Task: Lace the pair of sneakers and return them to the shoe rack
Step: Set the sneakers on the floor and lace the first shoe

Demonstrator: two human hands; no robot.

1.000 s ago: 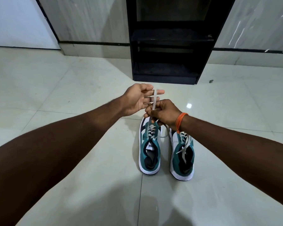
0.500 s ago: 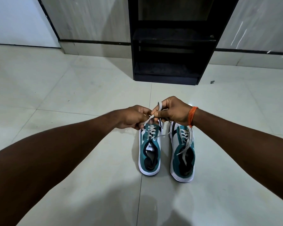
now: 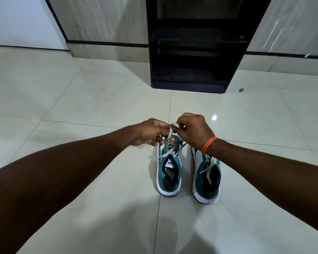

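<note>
Both grips pinching: left hand (image 3: pixel 151 133) and right hand (image 3: pixel 193 130) on flat white shoelace (image 3: pixel 170 133) above left teal sneaker (image 3: pixel 169 169). Limp, light, slippery; best held near the ends.

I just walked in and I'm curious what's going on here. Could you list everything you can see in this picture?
sneakers: two, teal and white, side by side on the floor
lace: one, white, rising from the left sneaker to the hands
loose lace: one, white, lying on the right sneaker
rack: one, black, against the wall, shelves bare
floor: pale glossy tiles
wristband: one, orange, right wrist
left hand: fingers pinching the lace
right hand: fingers pinching the lace
</note>
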